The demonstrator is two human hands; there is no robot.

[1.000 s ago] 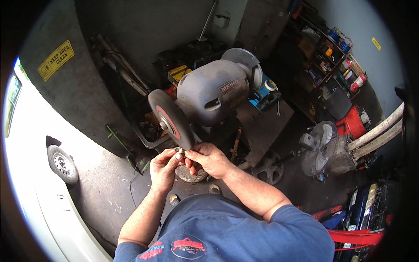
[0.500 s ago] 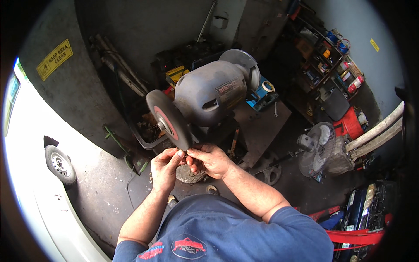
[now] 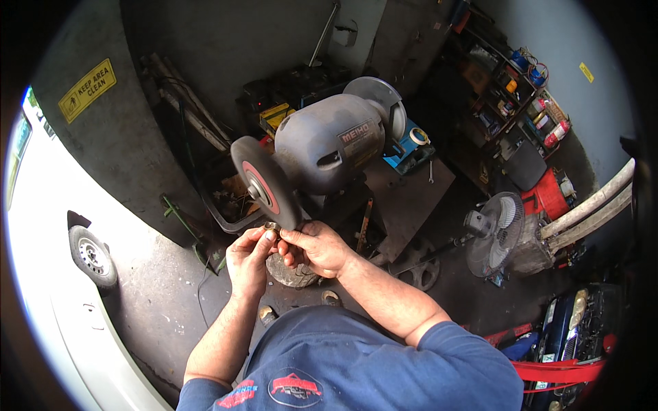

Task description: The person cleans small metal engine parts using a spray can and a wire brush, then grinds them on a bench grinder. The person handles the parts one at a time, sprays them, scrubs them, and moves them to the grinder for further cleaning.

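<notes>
A bench grinder (image 3: 322,140) with a grey body stands in front of me. Its near dark wheel (image 3: 282,194) has a red centre disc. Just below that wheel's lower edge is a small metal ring-shaped part (image 3: 271,225). My left hand (image 3: 248,259) pinches the part between thumb and fingers. From the other side, my right hand (image 3: 319,248) has its thumb and curled fingers closed at the part's right side. The fingers hide much of the part. Whether it touches the wheel, I cannot tell.
A round stone-like base (image 3: 291,272) lies below my hands. A blue tray (image 3: 411,152) with a tape roll sits behind the grinder's right side. To the right stand a fan (image 3: 497,233) and cluttered shelves (image 3: 504,103). A white car (image 3: 82,315) is at left.
Both hands have shifted a little to the left together. The ring-shaped part now shows above my left fingertips, left of the wheel's lower edge.
</notes>
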